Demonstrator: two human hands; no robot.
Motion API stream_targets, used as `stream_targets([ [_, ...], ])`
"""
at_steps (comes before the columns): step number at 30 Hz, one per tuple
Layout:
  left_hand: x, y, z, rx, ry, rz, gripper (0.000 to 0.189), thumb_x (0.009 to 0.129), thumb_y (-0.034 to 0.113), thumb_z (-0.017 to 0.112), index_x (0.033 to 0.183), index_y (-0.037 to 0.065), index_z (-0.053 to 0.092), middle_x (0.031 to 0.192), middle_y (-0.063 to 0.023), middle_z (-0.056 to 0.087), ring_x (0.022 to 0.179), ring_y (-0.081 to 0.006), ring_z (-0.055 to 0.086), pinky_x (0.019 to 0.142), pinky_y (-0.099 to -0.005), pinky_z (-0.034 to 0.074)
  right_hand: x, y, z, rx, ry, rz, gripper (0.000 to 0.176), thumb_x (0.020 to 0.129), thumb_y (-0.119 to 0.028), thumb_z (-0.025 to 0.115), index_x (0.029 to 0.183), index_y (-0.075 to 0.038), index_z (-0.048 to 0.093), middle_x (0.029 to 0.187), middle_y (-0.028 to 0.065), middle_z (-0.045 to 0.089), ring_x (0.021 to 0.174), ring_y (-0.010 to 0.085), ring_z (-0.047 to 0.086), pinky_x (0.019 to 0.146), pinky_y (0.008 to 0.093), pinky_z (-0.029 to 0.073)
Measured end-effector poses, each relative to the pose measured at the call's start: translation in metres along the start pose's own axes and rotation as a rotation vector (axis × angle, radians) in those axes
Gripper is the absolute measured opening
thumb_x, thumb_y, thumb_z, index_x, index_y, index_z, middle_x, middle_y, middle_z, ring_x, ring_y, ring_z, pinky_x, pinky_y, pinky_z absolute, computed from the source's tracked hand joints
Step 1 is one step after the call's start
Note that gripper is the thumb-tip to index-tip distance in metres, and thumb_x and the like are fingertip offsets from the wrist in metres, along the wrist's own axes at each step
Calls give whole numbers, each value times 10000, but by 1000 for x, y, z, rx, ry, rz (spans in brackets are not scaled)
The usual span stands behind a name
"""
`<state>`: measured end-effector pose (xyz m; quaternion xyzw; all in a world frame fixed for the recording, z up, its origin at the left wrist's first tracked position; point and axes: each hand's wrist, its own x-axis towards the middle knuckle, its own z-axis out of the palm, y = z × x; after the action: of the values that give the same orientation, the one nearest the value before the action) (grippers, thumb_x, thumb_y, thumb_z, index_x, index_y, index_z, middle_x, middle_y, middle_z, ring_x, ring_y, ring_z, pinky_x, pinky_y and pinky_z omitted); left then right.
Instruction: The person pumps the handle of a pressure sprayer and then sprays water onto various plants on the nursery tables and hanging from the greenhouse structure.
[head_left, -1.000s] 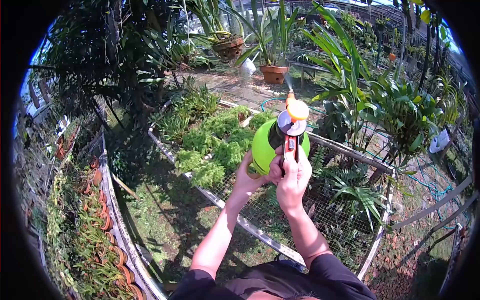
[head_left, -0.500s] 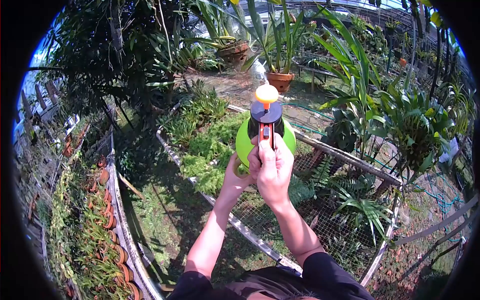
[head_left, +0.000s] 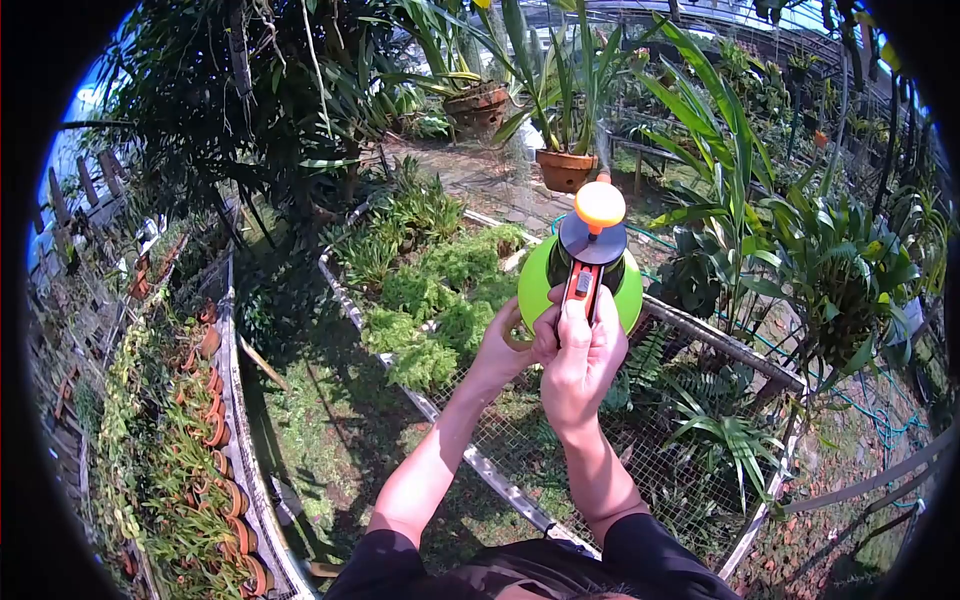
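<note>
A lime-green pump sprayer [head_left: 628,300] is held out in front of me, with an orange pump knob [head_left: 599,206] on top and a red and black handle [head_left: 582,283]. My right hand [head_left: 583,362] is closed round that handle, its thumb on top near a small dark button. Against the left side of the green tank, my left hand [head_left: 502,348] curls its fingers and supports it; some of those fingers are hidden behind the tank. Faint mist shows above the knob, in front of a terracotta pot [head_left: 567,170] that holds a long-leaved plant.
Another hanging pot [head_left: 476,104] is farther left. Below my arms lies a wire mesh panel [head_left: 515,430], beside feathery green plants [head_left: 440,310] in an edged bed. Rows of small clay pots [head_left: 238,500] line the left. A teal hose [head_left: 885,425] lies at the right.
The sprayer and both hands have moved to the right and slightly down in view. My grip looks the same. The mist now appears farther right, by the terracotta pot's right edge.
</note>
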<state>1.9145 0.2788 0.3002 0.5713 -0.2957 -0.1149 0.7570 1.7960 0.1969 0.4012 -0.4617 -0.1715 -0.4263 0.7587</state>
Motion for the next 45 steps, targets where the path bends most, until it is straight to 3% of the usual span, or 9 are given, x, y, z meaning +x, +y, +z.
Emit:
stream_targets([
  [7, 2, 34, 3, -61, 25, 0, 832, 719, 20, 806, 1408, 42, 339, 1348, -100, 468, 1135, -208, 577, 899, -318, 537, 6, -6, 0, 4, -123, -84, 234, 989, -211, 454, 999, 16, 509, 601, -14, 448, 491, 31, 365, 445, 189, 272],
  [14, -38, -19, -27, 37, 185, -76, 888, 703, 34, 818, 1437, 70, 318, 1260, -130, 511, 1139, -218, 556, 918, -347, 496, -8, 36, 4, -29, -144, 163, 177, 1007, -150, 448, 995, 6, 531, 618, -39, 436, 516, 31, 378, 467, 202, 296],
  [17, -51, -34, -40, 84, 198, -125, 903, 697, 4, 807, 1446, 65, 307, 1257, -140, 512, 1131, -220, 560, 906, -341, 502, -20, 42, 2, -67, -104, 285, 163, 1005, -143, 448, 1005, 1, 525, 618, -38, 430, 513, 30, 380, 451, 198, 288],
  [24, -66, -57, -59, 11, 87, -166, 926, 693, -28, 785, 1464, 59, 278, 1352, -161, 457, 1164, -247, 553, 888, -336, 533, -44, 48, 14, 20, 25, 299, 162, 1007, -152, 441, 1006, -13, 525, 618, -34, 429, 508, 33, 381, 433, 187, 285],
  [30, -87, -75, -65, -55, 14, -294, 904, 708, 64, 831, 1447, 45, 311, 1353, -174, 457, 905, -192, 666, 698, -281, 584, -74, 61, 10, -74, 234, 321, 200, 1024, -210, 425, 1015, -25, 500, 605, -25, 421, 463, 42, 381, 413, 191, 312],
  [33, -101, -85, -73, -46, -52, -318, 869, 720, 73, 825, 1432, 42, 329, 1343, -172, 475, 925, -197, 660, 694, -281, 581, -90, 72, 18, -163, 248, 314, 211, 1027, -225, 422, 1013, -30, 501, 606, -25, 420, 465, 46, 383, 413, 193, 313],
  [37, -111, -95, -93, -113, -83, -166, 870, 697, 62, 834, 1414, 38, 342, 1315, -128, 501, 1153, -217, 565, 862, -331, 561, -109, 92, 38, -300, 135, 266, 201, 1026, -226, 430, 1006, -40, 504, 609, -26, 426, 490, 34, 380, 428, 187, 308],
  [38, -109, -99, -104, -309, -55, -314, 865, 687, 56, 840, 1402, 38, 354, 1324, -118, 489, 1224, -219, 513, 931, -355, 535, -111, 90, 51, -279, 121, 241, 186, 1021, -198, 432, 1016, -26, 504, 607, -23, 431, 496, 33, 378, 433, 186, 301],
  [45, -97, -39, -181, -189, -8, -143, 862, 712, 100, 841, 1401, 27, 326, 1366, -135, 449, 1154, -241, 578, 909, -328, 552, -113, 99, 137, -247, -34, 90, 206, 1013, -164, 415, 1050, 20, 501, 602, -9, 443, 502, 38, 380, 448, 194, 294],
])
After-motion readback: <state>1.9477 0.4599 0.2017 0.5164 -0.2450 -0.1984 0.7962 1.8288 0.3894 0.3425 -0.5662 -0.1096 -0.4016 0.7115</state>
